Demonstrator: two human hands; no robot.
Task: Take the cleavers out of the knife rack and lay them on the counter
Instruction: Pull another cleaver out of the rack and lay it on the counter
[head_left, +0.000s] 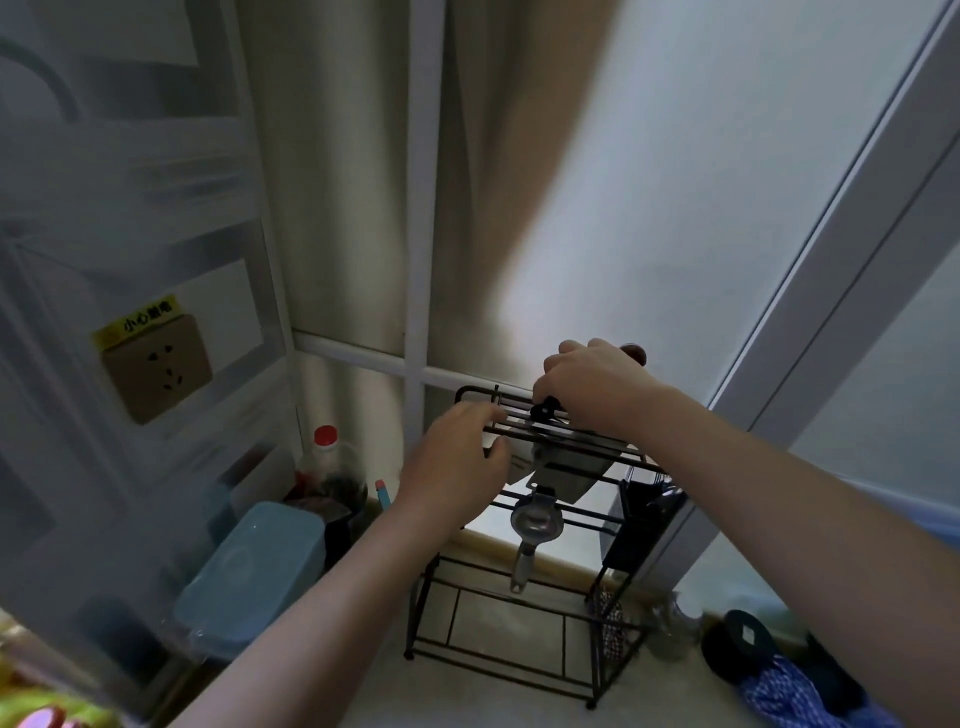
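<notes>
- Cleavers hang blade-down in the black wire knife rack, slotted between its top bars; I can make out two broad steel blades side by side, though more may be hidden behind the hands.
- Right hand sits on top of the rack, fingers curled down around a dark handle, probably to lift that cleaver straight up out of its slot; a reddish knob shows just behind the knuckles.
- Left hand is half open, fingers resting against the front top bar, holding nothing I can see; it looks placed to steady the light rack while the other hand pulls.
- One metal strainer hangs from a lower rail, just beneath the blades.
- The rack stands on the pale counter, which has bare room in front for laying the cleavers down.
- To the left stand one blue lidded box and one bottle with a red cap.
- One wall socket with a yellow label sits on the left wall.
- No cleaver lies on the counter yet.
</notes>
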